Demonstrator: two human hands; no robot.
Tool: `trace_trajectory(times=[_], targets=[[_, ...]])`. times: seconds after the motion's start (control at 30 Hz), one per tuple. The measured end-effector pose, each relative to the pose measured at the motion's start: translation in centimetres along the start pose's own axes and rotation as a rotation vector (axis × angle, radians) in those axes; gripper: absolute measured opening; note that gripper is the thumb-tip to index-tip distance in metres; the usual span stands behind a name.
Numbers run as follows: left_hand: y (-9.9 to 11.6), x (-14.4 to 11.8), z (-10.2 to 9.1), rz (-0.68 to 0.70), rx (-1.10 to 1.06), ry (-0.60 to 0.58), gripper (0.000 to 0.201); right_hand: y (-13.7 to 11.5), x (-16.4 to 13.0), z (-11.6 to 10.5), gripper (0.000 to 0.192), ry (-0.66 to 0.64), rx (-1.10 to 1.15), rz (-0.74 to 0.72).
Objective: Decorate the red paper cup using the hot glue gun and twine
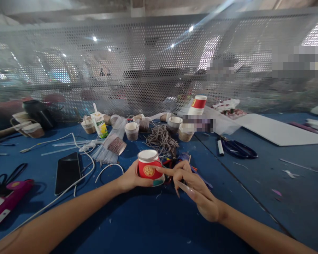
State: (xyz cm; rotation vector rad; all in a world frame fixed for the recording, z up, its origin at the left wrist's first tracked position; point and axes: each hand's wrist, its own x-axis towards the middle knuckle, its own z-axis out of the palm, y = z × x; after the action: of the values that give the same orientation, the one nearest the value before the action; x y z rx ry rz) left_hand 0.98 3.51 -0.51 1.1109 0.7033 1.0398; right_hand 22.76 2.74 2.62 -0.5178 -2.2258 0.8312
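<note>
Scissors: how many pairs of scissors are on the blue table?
2. The dark-handled scissors lie right of centre, beside a marker. The black-handled scissors lie at the far left, near the phone. Clutter may hide others.

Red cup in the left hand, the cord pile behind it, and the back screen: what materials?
Red cup: looks like paper, matte, with a rolled white rim and a printed gold emblem; the left hand grips it and the right hand touches its side. Cord pile: likely jute or hemp twine, brownish and fibrous. Back screen: probably perforated sheet metal, grey, with regular round holes.
</note>
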Motion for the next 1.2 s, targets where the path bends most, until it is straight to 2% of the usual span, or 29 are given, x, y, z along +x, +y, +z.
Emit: trace_trajectory(times=[0.27, 0.43, 0.5, 0.57, 0.7, 0.83, 1.03, 1.2], targets=[[-0.1, -0.1, -0.9, -0.042, -0.026, -0.128, 0.061, 0.8, 0.0, 0.1, 0.039, 0.137, 0.111, 0.040], [0.0, -0.1, -0.6, -0.028, 0.027, -0.126, 0.063, 0.7, 0.0, -0.1, 0.040, 0.282, 0.022, -0.050], [0.2, -0.2, -0.3, -0.034, 0.059, -0.125, 0.060, 0.6, 0.0, -0.2, 0.038, 0.224, -0.012, -0.101], [0.3, -0.2, 0.0, -0.034, 0.077, -0.132, 0.055, 0.4, 0.0, -0.2, 0.037, 0.112, -0.042, -0.126], [0.3, -0.2, 0.3, -0.012, 0.100, -0.149, 0.053, -0.1, 0.0, -0.3, 0.038, -0.008, -0.097, -0.088], [0.1, -0.2, 0.1, 0.023, 0.132, -0.132, 0.063, -0.1, -0.1, -0.3, 0.033, 0.005, -0.145, -0.098], [0.0, -0.1, 0.0, -0.003, 0.115, -0.148, 0.055, 0.0, -0.2, -0.3, 0.028, 0.030, -0.219, -0.093], [0.0, -0.1, 0.2, 0.008, 0.117, -0.151, 0.056, -0.3, -0.3, 0.2, 0.019, 0.021, -0.216, -0.161]])
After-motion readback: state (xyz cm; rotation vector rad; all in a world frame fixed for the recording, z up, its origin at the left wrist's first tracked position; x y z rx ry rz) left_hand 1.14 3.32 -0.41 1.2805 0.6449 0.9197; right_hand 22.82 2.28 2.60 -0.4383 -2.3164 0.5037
